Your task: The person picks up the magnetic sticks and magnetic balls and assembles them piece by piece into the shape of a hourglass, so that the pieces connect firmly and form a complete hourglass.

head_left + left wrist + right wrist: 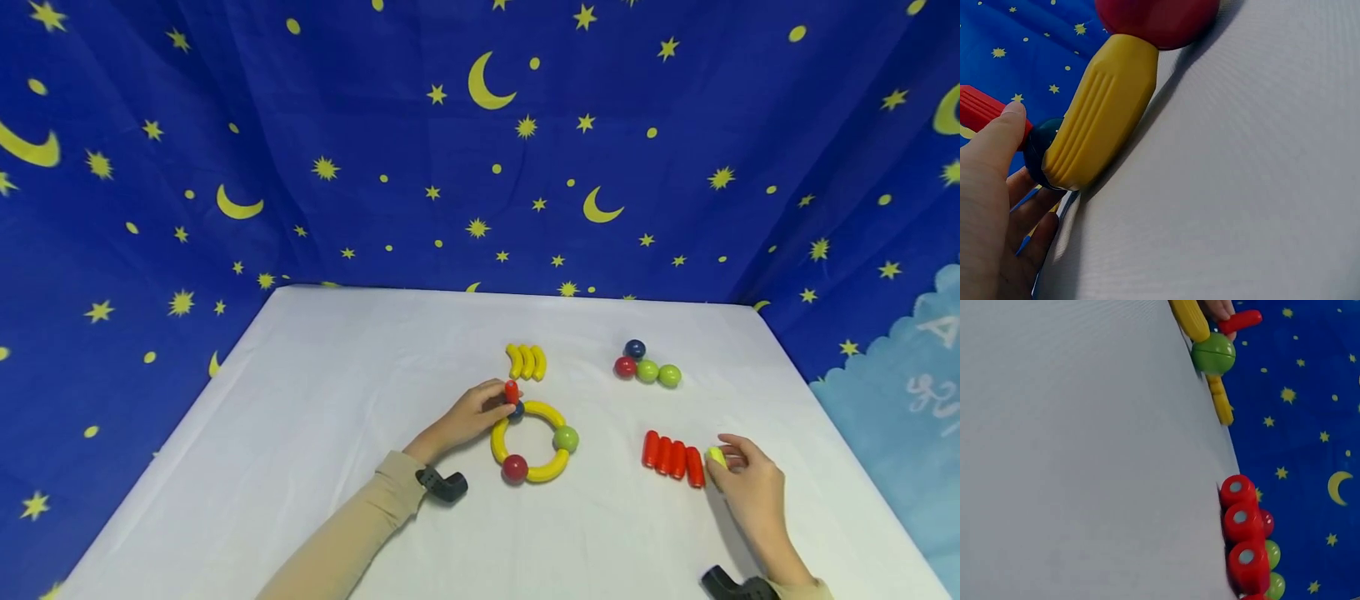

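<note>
Standing on the blue ball (517, 412) of the ring (498, 442), the red stick (512, 392) is in the left hand (474, 412), pinched with thumb and fingers close together. Lots of white table (300, 433) spreads out to the left of that hand, and the far edge is well behind the ring. Open room also lies between the ring and the four red sticks (678, 461). The pinched stick points up, its long way rising from the ball. Just beside the row, the right hand (753, 483) holds a yellow-green piece (716, 456) between thumb and fingers; I cannot tell which way it points
</note>
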Demonstrator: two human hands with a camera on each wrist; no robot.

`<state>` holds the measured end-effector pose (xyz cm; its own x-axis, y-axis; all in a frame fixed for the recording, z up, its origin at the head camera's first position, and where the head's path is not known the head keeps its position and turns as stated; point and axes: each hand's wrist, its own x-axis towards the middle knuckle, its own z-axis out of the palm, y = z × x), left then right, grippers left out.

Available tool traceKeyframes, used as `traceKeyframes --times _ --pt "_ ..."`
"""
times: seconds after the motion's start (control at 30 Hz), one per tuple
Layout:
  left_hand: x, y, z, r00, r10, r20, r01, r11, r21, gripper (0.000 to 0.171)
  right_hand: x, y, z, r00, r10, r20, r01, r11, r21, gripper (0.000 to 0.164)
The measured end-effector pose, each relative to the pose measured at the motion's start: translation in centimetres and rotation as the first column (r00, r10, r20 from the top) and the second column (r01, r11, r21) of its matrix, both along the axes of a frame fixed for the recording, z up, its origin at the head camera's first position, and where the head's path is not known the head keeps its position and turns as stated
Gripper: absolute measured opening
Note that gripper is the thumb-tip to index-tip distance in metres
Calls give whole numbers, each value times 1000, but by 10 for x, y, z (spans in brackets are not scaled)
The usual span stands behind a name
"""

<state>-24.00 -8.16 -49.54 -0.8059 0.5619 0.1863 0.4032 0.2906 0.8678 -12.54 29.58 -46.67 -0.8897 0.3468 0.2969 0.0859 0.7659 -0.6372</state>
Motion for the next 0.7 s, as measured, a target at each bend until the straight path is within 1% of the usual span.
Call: traceKeyframes --times 0.1,0.13,0.17,0.27,0.33,0.4,0.47,0.57,0.63,0.7 --pt "-1 -1 -1 1000 4 -2 -4 1000 9 28 -7 -7 5 996 33 -85 -36 999 -30 33" --pt "1 -2 3 1000 7 -2 -7 1000 8 27 -9 -11 7 992 53 -115 -58 998 -41 33" --pt "3 -2 8 1000 7 -2 -7 1000 5 28 -12 -16 10 986 74 -150 -83 995 -58 33" --pt "2 -3 9 1000 11 1 -11 1000 -6 29 -22 -34 13 966 149 -210 -170 981 -88 32" --pt "2 -2 9 1000 15 4 -15 1000 -11 29 -29 -49 14 951 194 -239 -228 965 -125 32" --pt "-2 -2 0 1000 18 3 -18 1000 0 26 -35 -63 13 934 242 -264 -292 941 -173 32" --pt "-2 -1 -2 1000 17 2 -17 1000 21 24 -40 -77 12 908 287 -306 -365 900 -239 31" --pt "-2 -1 -2 1000 5 -7 -5 999 38 22 -46 -96 11 863 341 -373 -465 826 -320 30" --pt "-1 -1 -2 1000 0 -9 0 999 42 22 -48 -107 10 832 376 -408 -521 783 -341 31" --pt "0 -1 -2 1000 -1 -14 1 999 39 21 -49 -117 11 802 417 -427 -569 750 -337 31"
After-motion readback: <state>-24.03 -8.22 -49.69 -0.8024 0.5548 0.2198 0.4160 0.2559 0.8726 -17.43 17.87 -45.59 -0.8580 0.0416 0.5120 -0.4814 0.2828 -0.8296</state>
